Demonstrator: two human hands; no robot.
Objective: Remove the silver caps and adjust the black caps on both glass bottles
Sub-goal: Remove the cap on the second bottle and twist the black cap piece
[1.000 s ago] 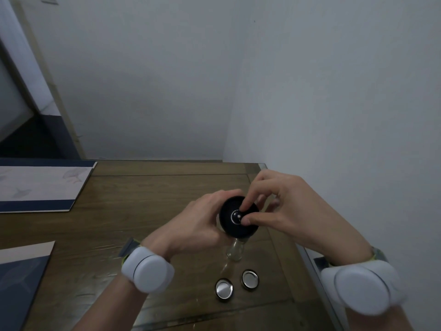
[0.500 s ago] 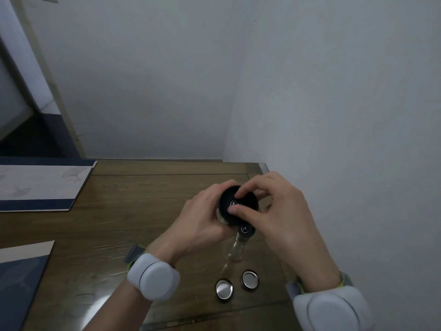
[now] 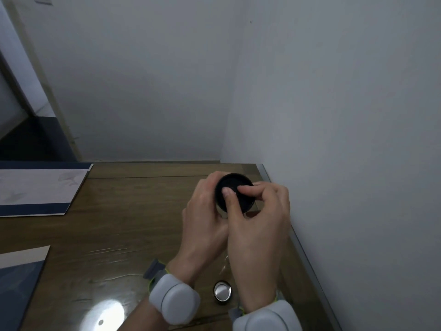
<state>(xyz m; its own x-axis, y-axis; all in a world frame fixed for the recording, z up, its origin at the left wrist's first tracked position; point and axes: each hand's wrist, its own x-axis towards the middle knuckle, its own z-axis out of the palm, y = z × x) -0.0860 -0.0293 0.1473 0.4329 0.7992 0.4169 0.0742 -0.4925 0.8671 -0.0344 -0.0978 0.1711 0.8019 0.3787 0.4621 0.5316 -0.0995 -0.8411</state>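
- The black cap (image 3: pixel 235 191) sits on top of a glass bottle whose body is almost wholly hidden by the two hands; only a sliver of pale glass (image 3: pixel 222 213) shows under the cap's near rim.
- Bottle and cap are held above the table (image 3: pixel 133 225), close to its far right corner and near the right-hand wall.
- The left hand (image 3: pixel 202 218) is wrapped around the bottle just below the cap, fingers clenched on it.
- The right hand (image 3: pixel 259 225) arches over from the near side, wrist low, thumb and forefinger pinching a small part at the middle of the cap top; what that part is cannot be made out.
- Judged by its look, the bottle is stiff, smooth, slippery and breakable, so the grip belongs around the body, while the light, rigid cap is best turned by its rim.
- One silver cap (image 3: pixel 222 291) lies on the table near the front edge, between the two wrists, well apart from the bottle.
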